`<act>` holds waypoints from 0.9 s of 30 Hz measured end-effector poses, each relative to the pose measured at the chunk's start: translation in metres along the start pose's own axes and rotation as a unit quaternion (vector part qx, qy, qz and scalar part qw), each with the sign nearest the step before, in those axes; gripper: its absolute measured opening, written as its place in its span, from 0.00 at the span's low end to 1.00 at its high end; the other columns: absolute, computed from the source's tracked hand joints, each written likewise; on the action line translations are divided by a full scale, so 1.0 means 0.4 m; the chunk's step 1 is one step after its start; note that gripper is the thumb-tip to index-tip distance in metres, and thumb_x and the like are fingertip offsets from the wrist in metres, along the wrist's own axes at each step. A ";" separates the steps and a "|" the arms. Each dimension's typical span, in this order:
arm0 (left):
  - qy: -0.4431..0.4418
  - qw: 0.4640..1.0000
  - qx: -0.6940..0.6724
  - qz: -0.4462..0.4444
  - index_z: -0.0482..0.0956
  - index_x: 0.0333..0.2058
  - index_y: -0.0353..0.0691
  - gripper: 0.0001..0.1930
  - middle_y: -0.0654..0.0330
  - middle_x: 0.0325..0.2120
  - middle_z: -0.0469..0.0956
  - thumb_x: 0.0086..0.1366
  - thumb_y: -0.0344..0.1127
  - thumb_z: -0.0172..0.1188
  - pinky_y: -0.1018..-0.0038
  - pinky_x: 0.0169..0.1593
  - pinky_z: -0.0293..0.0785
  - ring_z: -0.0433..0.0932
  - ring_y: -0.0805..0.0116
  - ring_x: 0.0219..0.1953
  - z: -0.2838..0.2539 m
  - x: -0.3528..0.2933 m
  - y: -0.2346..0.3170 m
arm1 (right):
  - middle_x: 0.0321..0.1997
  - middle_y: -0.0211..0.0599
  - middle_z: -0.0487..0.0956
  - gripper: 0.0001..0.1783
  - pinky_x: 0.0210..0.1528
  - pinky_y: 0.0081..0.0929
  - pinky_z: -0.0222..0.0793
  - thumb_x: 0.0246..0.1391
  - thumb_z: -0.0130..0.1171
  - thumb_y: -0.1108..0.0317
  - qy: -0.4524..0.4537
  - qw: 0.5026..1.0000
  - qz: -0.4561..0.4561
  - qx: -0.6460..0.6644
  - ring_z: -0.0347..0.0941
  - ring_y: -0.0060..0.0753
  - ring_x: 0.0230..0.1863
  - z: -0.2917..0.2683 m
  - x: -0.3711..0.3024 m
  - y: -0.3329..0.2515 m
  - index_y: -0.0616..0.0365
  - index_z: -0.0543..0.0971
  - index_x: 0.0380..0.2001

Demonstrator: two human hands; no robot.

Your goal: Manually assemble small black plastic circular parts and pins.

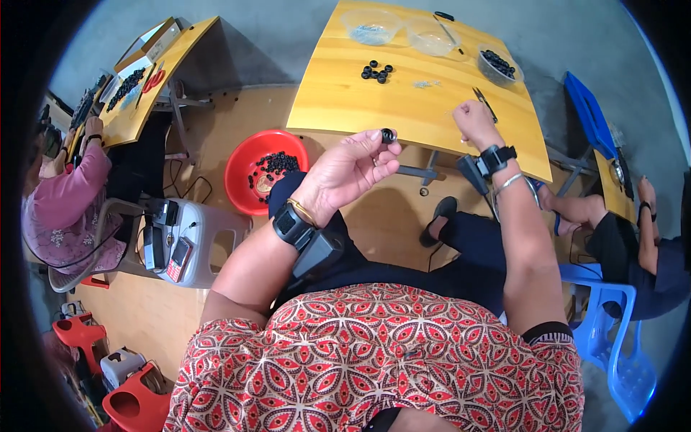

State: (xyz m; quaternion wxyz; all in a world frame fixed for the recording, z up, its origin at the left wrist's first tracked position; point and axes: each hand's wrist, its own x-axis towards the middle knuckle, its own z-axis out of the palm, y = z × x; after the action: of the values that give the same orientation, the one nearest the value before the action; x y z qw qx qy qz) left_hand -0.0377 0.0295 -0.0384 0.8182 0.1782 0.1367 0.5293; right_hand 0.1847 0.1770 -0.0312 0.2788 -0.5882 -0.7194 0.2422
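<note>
Small black ring (389, 135), pinched at the fingertips of the left hand (345, 169), being held up in the air just before the near edge of the yellow wooden table (338, 101), above the lap. Lying up and to the right of the palm, at the very tip of thumb and forefinger; hole of the ring seeming to face toward the camera, though too small for being sure. Left hand turning palm-up, wrist bent back, black wrist device (291, 225) strapped below it. Clearly the nearer hand to the ring, since already grasping it.

Right hand (471, 119) resting a bit farther, on the table edge, well apart from the ring and to its right. Fingers curling closed, perhaps around something thin; not possible to tell what, if anything. Lying just beside it, small tweezers (484, 103).

Sitting lower left of the table, on the floor, red basin (241, 169) with many black rings inside. Lying farther on the table, a small group of black rings (376, 71), then clear plastic bowls (371, 25), one dark bowl (498, 66) full of black pieces at the far right.
</note>
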 end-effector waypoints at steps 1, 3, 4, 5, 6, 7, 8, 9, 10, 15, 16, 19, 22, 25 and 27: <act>0.004 1.000 -0.002 0.002 0.71 0.37 0.31 0.10 0.54 0.31 0.75 0.62 0.32 0.49 0.74 0.39 0.76 0.75 0.70 0.31 -0.017 0.006 0.001 | 0.14 0.46 0.73 0.13 0.24 0.30 0.68 0.41 0.50 0.66 -0.021 0.998 0.017 -0.048 0.73 0.37 0.19 -0.001 0.031 -0.005 0.66 0.73 0.14; 0.029 0.992 -0.119 -0.008 0.66 0.41 0.28 0.13 0.54 0.32 0.69 0.62 0.32 0.47 0.80 0.37 0.73 0.69 0.71 0.29 -0.053 0.019 -0.001 | 0.12 0.46 0.72 0.14 0.23 0.32 0.68 0.41 0.50 0.66 -0.047 0.994 0.031 -0.095 0.72 0.40 0.18 0.017 0.092 0.007 0.66 0.73 0.12; 0.070 0.990 -0.123 -0.005 0.66 0.40 0.28 0.12 0.55 0.30 0.67 0.63 0.32 0.47 0.80 0.35 0.72 0.65 0.72 0.28 -0.049 0.024 -0.004 | 0.12 0.47 0.72 0.14 0.24 0.33 0.68 0.40 0.50 0.65 -0.043 0.991 0.012 -0.124 0.72 0.42 0.18 0.023 0.115 0.024 0.66 0.73 0.11; 0.071 0.990 -0.125 -0.006 0.66 0.40 0.28 0.12 0.55 0.30 0.67 0.63 0.32 0.47 0.80 0.35 0.72 0.65 0.72 0.28 -0.051 0.028 -0.004 | 0.12 0.48 0.72 0.15 0.25 0.35 0.68 0.40 0.50 0.65 -0.037 0.987 -0.009 -0.154 0.72 0.45 0.18 0.030 0.132 0.043 0.66 0.73 0.10; 0.059 0.989 -0.137 -0.006 0.66 0.40 0.28 0.12 0.55 0.30 0.67 0.63 0.32 0.47 0.80 0.35 0.72 0.65 0.72 0.28 -0.054 0.029 -0.003 | 0.15 0.50 0.74 0.16 0.31 0.35 0.68 0.41 0.49 0.64 -0.058 0.988 0.052 -0.135 0.72 0.50 0.22 0.038 0.138 0.033 0.67 0.74 0.11; 0.047 0.988 -0.148 -0.007 0.66 0.40 0.28 0.12 0.56 0.29 0.67 0.63 0.32 0.47 0.80 0.35 0.72 0.65 0.72 0.28 -0.056 0.029 -0.002 | 0.15 0.50 0.74 0.16 0.31 0.35 0.68 0.41 0.49 0.64 -0.060 0.988 0.051 -0.135 0.72 0.50 0.22 0.046 0.149 0.049 0.67 0.74 0.11; 0.048 0.988 -0.149 -0.005 0.66 0.40 0.28 0.12 0.56 0.29 0.67 0.63 0.32 0.47 0.80 0.35 0.72 0.65 0.72 0.28 -0.055 0.030 -0.002 | 0.18 0.52 0.74 0.16 0.33 0.35 0.68 0.42 0.49 0.63 -0.048 0.985 0.010 -0.164 0.72 0.50 0.24 0.054 0.165 0.078 0.67 0.74 0.13; 0.035 0.986 -0.164 -0.007 0.66 0.40 0.28 0.12 0.56 0.29 0.67 0.63 0.33 0.47 0.80 0.34 0.72 0.65 0.72 0.28 -0.054 0.030 -0.003 | 0.22 0.53 0.75 0.17 0.36 0.36 0.68 0.43 0.49 0.62 -0.035 0.980 -0.031 -0.192 0.72 0.51 0.26 0.057 0.169 0.084 0.67 0.74 0.15; 0.022 0.983 -0.180 -0.010 0.66 0.40 0.28 0.12 0.56 0.29 0.66 0.63 0.33 0.46 0.80 0.34 0.71 0.65 0.72 0.28 -0.053 0.030 -0.004 | 0.22 0.53 0.75 0.17 0.36 0.36 0.68 0.43 0.49 0.62 -0.035 0.980 -0.032 -0.192 0.72 0.51 0.26 0.058 0.173 0.089 0.67 0.74 0.15; 0.034 0.983 -0.181 -0.006 0.65 0.40 0.28 0.12 0.57 0.28 0.66 0.63 0.33 0.46 0.80 0.33 0.70 0.64 0.72 0.27 -0.053 0.023 -0.009 | 0.31 0.54 0.76 0.17 0.30 0.34 0.69 0.45 0.53 0.59 -0.100 0.977 0.011 -0.186 0.72 0.46 0.23 0.035 0.163 0.075 0.66 0.75 0.26; 0.035 0.983 -0.181 -0.005 0.65 0.40 0.28 0.12 0.57 0.28 0.66 0.63 0.33 0.46 0.80 0.33 0.70 0.64 0.72 0.27 -0.053 0.021 -0.010 | 0.31 0.54 0.76 0.17 0.30 0.34 0.69 0.45 0.53 0.59 -0.099 0.977 0.010 -0.187 0.72 0.46 0.23 0.031 0.145 0.072 0.66 0.75 0.26; 0.024 0.983 -0.182 -0.016 0.67 0.37 0.30 0.11 0.56 0.29 0.68 0.63 0.34 0.47 0.77 0.36 0.72 0.64 0.74 0.24 -0.050 0.019 -0.015 | 0.24 0.33 0.72 0.11 0.20 0.18 0.63 0.50 0.52 0.65 -0.050 0.988 -0.051 0.135 0.66 0.23 0.18 0.014 0.027 0.027 0.63 0.72 0.30; 0.002 0.989 -0.148 -0.012 0.68 0.37 0.31 0.11 0.57 0.28 0.69 0.63 0.34 0.47 0.78 0.35 0.72 0.66 0.74 0.23 -0.032 0.015 -0.028 | 0.21 0.25 0.69 0.05 0.21 0.15 0.63 0.51 0.51 0.71 -0.102 0.947 -0.117 0.282 0.64 0.15 0.19 0.015 -0.141 -0.099 0.62 0.71 0.29; 0.018 0.994 -0.105 -0.014 0.69 0.36 0.32 0.10 0.58 0.26 0.72 0.63 0.35 0.48 0.78 0.34 0.72 0.70 0.75 0.24 0.000 0.013 -0.035 | 0.24 0.27 0.70 0.04 0.29 0.14 0.65 0.50 0.52 0.74 -0.100 0.939 -0.168 0.283 0.66 0.15 0.26 0.030 -0.244 -0.160 0.61 0.69 0.30; 0.008 0.996 -0.085 -0.017 0.70 0.35 0.32 0.10 0.59 0.26 0.73 0.62 0.34 0.48 0.78 0.34 0.72 0.71 0.75 0.25 0.020 0.009 -0.039 | 0.24 0.28 0.70 0.05 0.29 0.14 0.65 0.51 0.52 0.75 -0.108 0.921 -0.181 0.329 0.67 0.15 0.27 0.033 -0.268 -0.182 0.62 0.68 0.30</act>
State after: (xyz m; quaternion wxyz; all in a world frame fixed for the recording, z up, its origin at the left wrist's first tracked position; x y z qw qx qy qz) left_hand -0.0202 0.0256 -0.0381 0.8380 0.1013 0.1005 0.5267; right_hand 0.1400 0.0575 -0.0041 0.4160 -0.2937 -0.7192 0.4727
